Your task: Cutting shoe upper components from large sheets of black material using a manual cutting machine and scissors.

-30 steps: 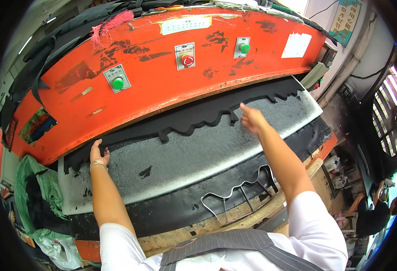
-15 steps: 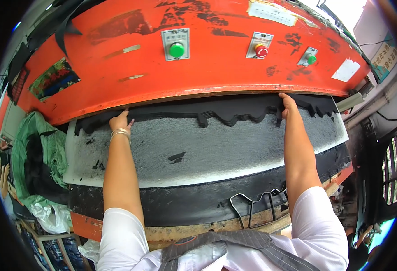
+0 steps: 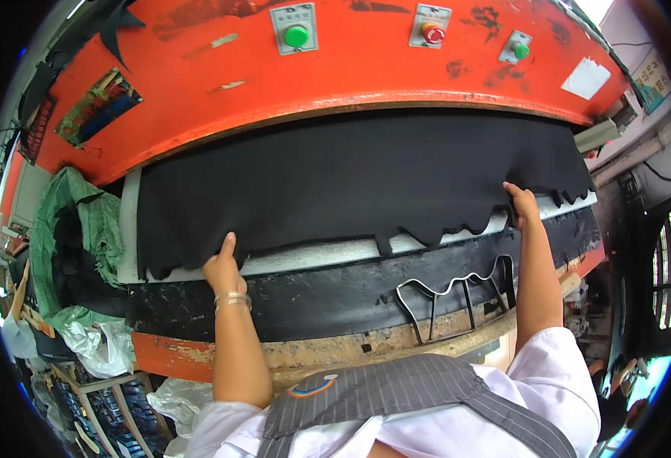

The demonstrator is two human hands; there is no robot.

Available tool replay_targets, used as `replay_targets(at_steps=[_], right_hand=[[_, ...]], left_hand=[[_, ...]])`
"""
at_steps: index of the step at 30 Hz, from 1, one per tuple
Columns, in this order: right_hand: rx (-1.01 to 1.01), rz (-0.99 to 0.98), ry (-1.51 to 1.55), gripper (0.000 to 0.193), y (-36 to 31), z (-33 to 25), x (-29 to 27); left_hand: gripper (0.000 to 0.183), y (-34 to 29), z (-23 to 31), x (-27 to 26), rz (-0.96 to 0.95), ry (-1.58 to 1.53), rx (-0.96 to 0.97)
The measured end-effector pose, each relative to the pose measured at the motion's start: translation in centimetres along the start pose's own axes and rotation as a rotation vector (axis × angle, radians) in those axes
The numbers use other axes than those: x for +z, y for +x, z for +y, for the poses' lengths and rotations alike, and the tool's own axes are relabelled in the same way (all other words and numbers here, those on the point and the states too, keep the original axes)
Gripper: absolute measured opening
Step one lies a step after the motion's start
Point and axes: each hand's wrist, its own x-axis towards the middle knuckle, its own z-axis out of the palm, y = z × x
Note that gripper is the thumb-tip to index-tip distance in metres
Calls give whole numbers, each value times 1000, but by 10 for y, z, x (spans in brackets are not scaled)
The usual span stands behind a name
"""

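Black foam-like sheet (image 3: 350, 183) lies ahead of and between both hands, over white board (image 3: 131, 221). Left hand (image 3: 225, 263) and right hand (image 3: 522, 204) pinch ragged edge, thumbs on top. Probably light, soft, floppy; thin tabs may tear, grip wider stretches.

Black sheet (image 3: 350, 179), grey pinstriped apron (image 3: 396, 388)

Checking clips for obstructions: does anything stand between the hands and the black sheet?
Nothing visible does: the left hand and right hand hold the black sheet by its near edge. The metal frame lies to the near side, clear of both.
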Motion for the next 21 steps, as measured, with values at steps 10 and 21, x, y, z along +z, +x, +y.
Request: replay_targets(at_steps=[10,21], right_hand=[[-89,-119,1161,35,46,22,-34],[-239,333,792,49,37,34,10]], left_hand=[[42,8,1,-20,-12,-272,-110],[58,81,-7,-32,136,5,17]])
